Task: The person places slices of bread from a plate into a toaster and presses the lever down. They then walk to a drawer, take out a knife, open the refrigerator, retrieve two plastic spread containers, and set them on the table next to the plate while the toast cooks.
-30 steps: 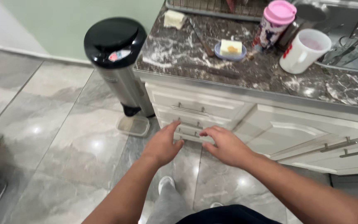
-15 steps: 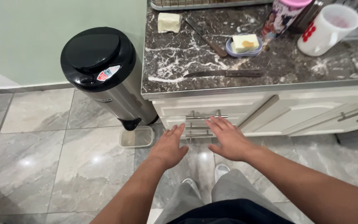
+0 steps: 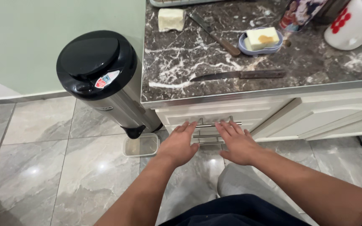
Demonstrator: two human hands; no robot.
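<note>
Hands hovering side by side in front of white drawer fronts below counter edge. Left hand point(image 3: 177, 144) flat, fingers spread, tips reaching toward upper metal bar handle point(image 3: 214, 124), looking just short of contact (depth hard to judge from above). Right hand point(image 3: 236, 142) likewise released, palm down, fingers fanned over lower bar handle point(image 3: 206, 136); gripping nothing. Both hands empty, neither one closing on a handle.

Palms facing down and pointing forward, probably because handles are running horizontally and low, so reaching from above with a knee point(image 3: 241, 184) bent underneath.

Sitting on dark marble countertop point(image 3: 181, 75) with white veining: long knife point(image 3: 239, 75) lying parallel to near edge, second knife point(image 3: 214, 31) angled further back, pale block of soap or sponge point(image 3: 171, 19) at far left, small blue dish point(image 3: 261, 42) holding a yellow bar, white mug point(image 3: 352, 23) with red dots at far right, patterned cup point(image 3: 300, 12) beside it.

Standing left of cabinet, tight against its side: round steel pedal bin point(image 3: 101, 79) with black lid, clear plastic tray point(image 3: 141, 145) lying at its foot, just left of left hand.

Grey glossy marble-look floor tiles point(image 3: 38, 167), pale green wall point(image 3: 42, 37) behind bin. Cabinet door point(image 3: 327, 119) hanging slightly ajar to the right.
</note>
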